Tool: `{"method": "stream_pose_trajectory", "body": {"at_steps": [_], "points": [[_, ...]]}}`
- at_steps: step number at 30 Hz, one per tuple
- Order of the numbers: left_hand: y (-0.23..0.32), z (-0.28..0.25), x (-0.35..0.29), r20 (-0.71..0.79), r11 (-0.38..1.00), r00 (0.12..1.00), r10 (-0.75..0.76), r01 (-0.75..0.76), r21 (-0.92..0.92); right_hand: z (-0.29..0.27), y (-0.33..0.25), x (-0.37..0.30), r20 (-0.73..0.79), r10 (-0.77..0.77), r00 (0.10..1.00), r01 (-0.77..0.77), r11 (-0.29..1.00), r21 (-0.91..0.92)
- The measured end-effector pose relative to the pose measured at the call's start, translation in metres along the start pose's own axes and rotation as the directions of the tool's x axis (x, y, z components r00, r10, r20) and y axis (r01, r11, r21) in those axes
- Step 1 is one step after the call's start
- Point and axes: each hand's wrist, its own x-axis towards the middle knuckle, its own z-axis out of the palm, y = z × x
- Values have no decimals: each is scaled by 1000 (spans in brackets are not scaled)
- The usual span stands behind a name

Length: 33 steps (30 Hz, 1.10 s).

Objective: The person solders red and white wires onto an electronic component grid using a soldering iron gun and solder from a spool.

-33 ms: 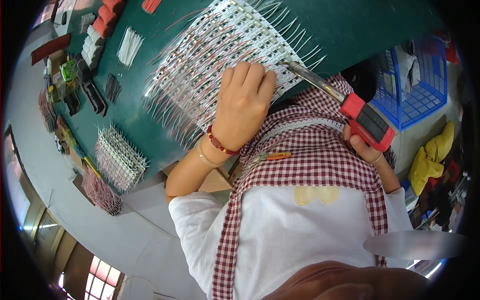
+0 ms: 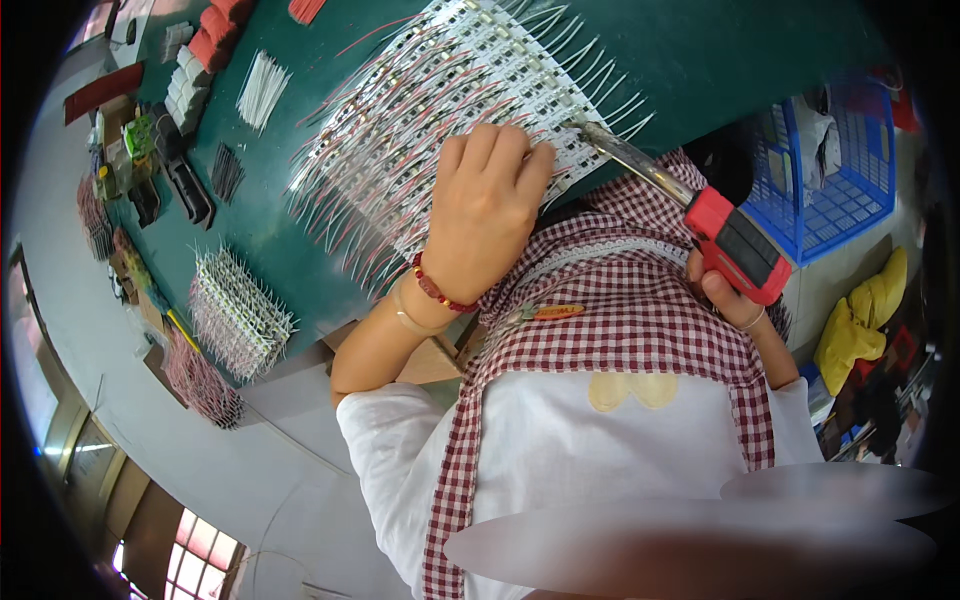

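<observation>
A sheet of white circuit boards (image 2: pixel 400 120) with small dark parts and many red and white wires lies on the green table. Over its near edge rests my left hand (image 2: pixel 488 200), its fingers curled and closed downward; what they pinch is hidden beneath them. My right hand (image 2: pixel 728 295) is wrapped round the red and black handle of a soldering iron (image 2: pixel 738 245). The iron's metal barrel slants up to the left, and its tip is at the near right edge of the boards, just right of my left fingers. Whether it touches a joint cannot be made out.
Left on the green table (image 2: pixel 720 70) lie white wires (image 2: pixel 263 90), dark wires (image 2: pixel 227 172) and a stack of wired boards (image 2: pixel 238 315). Bundled pink wires (image 2: pixel 200 380) hang nearby. A blue plastic crate (image 2: pixel 840 190) and a yellow cloth-like thing (image 2: pixel 862 320) are at the right.
The soldering iron has shifted very slightly to the right at its tip. My left hand holds almost the same place on the boards.
</observation>
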Motion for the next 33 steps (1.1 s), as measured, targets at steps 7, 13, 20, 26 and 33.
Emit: {"method": "stream_pose_trajectory", "body": {"at_steps": [7,13,20,26,33], "points": [[-89,-68,-49,-378,883,868,-323,420,210,2,0,6,-95,67,993,-23,914,404],[-250,-87,-164,-298,690,784,-544,621,372,8,-12,28,-157,-20,987,84,906,414],[-258,-82,-159,-377,693,740,-557,664,280,9,-20,26,-213,-6,977,99,898,430],[-268,-85,-155,-293,729,783,-548,619,291,13,-25,32,-244,-15,970,113,912,395],[-268,-81,-162,-318,782,794,-518,591,200,15,-23,31,-263,-19,964,125,912,391]]}}
